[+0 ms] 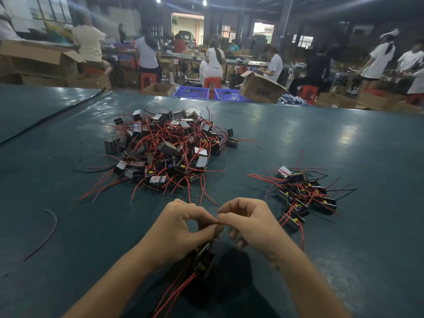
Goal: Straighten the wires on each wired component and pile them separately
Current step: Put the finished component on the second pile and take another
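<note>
Wired component [204,262], a small dark block with a yellow part and red wires [174,292] trailing toward the viewer, is held just above the near edge of the dark green worktop [367,145], low in the middle of the view. The left hand [181,228] has its grip curled round the top of the block. The right hand [252,226] meets it fingertip to fingertip, thumb and forefinger pinched on what looks like one of the component's thin wires, too fine to see clearly.

Beyond the hands, left of centre, lies a large tangled heap of components [165,148] with red and black wires sticking out every way. Well apart to the right sits a smaller pile of components [302,193]. A loose wire [46,232] curves alone on the left, and a black cable [46,120] crosses the far left corner.

Past the worktop, people sit on red stools [212,82] among cardboard boxes [261,88] and blue crates [191,91].
</note>
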Demonstrator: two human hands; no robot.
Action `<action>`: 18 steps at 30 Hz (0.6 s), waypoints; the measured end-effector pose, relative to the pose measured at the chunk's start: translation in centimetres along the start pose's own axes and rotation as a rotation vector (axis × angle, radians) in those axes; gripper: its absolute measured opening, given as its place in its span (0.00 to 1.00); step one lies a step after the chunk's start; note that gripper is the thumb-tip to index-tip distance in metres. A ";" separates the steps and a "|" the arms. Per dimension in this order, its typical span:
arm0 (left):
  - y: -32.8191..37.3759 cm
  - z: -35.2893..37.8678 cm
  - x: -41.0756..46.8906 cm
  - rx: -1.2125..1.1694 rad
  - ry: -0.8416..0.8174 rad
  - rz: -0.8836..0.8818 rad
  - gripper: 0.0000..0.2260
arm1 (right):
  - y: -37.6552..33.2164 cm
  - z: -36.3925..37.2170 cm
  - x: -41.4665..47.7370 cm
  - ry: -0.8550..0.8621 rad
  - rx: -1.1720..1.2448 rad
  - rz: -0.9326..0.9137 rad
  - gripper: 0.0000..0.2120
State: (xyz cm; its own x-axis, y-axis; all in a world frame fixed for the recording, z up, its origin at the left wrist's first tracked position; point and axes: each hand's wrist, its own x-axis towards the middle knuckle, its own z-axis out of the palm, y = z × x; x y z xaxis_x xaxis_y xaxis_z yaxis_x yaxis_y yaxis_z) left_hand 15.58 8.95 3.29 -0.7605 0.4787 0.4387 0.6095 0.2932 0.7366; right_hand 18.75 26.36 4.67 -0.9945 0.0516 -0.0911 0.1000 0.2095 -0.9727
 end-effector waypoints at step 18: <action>-0.1 -0.5 0.1 -0.049 -0.023 0.001 0.02 | 0.8 -0.3 0.0 -0.036 -0.237 -0.278 0.11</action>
State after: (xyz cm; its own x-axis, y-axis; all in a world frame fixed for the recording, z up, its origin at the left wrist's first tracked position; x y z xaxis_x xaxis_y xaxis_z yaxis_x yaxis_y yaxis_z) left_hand 15.32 8.55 3.57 -0.7545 0.4980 0.4275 0.5978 0.2528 0.7607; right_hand 18.79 26.84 3.98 -0.9847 -0.0726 0.1584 -0.1742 0.4311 -0.8853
